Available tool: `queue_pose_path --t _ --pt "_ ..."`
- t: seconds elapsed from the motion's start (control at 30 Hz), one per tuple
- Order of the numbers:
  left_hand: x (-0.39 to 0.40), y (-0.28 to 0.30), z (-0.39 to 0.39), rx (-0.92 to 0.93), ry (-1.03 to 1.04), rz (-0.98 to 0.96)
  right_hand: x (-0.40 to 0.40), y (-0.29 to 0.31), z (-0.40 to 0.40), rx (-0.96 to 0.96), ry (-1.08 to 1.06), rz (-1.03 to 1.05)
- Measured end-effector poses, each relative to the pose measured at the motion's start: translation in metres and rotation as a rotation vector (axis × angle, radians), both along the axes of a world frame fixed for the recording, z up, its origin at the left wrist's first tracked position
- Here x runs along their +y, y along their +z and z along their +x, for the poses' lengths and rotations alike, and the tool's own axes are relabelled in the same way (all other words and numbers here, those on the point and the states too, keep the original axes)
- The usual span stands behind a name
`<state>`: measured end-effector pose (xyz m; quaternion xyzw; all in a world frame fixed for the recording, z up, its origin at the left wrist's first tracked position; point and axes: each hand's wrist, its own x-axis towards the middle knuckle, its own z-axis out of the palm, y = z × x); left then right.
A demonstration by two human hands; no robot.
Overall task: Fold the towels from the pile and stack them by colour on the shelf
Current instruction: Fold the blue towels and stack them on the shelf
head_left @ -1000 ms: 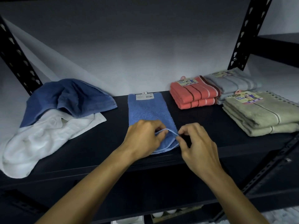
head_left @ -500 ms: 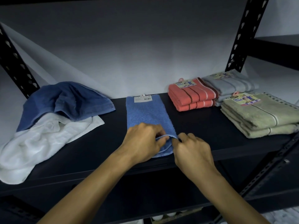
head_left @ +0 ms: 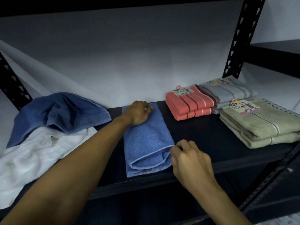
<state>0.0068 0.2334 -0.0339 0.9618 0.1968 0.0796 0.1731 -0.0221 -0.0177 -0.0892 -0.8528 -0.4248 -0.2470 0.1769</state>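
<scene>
Black metal shelving stands against a pale grey wall, and the work is on one dark shelf [head_left: 203, 135] at about waist height. Near the middle of it, reaching from close to the back edge to the front edge, lies a light blue towel [head_left: 146, 140], folded into a long narrow strip with its layered ends toward the front. The left hand [head_left: 138, 113] rests on the far end of that towel, fingers curled down over the cloth near its back corner; whether it pinches the cloth or only presses it, I cannot tell. The right hand [head_left: 188, 158] is at the towel's near right corner, fingertips pinching the hemmed edge of the upper layer.

Toward the left end of the shelf is the unfolded pile: a dark blue towel [head_left: 60, 114] heaped on top of a crumpled white towel [head_left: 32, 159], which spills over the front edge. At the right end sit folded stacks with paper labels: salmon-pink striped towels [head_left: 190, 105] near the back edge, grey towels [head_left: 230, 93] just beside them in the back right corner, and olive-green towels [head_left: 259, 125] in front of the grey ones, well apart from the light blue towel.
</scene>
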Motion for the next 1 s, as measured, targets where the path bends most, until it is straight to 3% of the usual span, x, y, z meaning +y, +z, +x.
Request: queue_pose_path --t 0.13,0.53,0.9,1.0 --pt "0.003 -0.010 0.019 0.121 -0.061 -0.008 -0.004 -0.003 0.000 -0.048 0.038 0.040" --pt "0.020 -0.035 0.022 0.075 -0.044 -0.009 -0.024 -0.011 -0.001 0.074 0.051 0.312" --pt "0.014 -0.029 0.016 0.084 -0.047 -0.024 -0.032 -0.012 -0.002 0.139 -0.030 0.238" --pt "0.014 -0.031 0.014 -0.016 -0.042 -0.008 -0.029 -0.010 -0.005 0.131 -0.063 0.210"
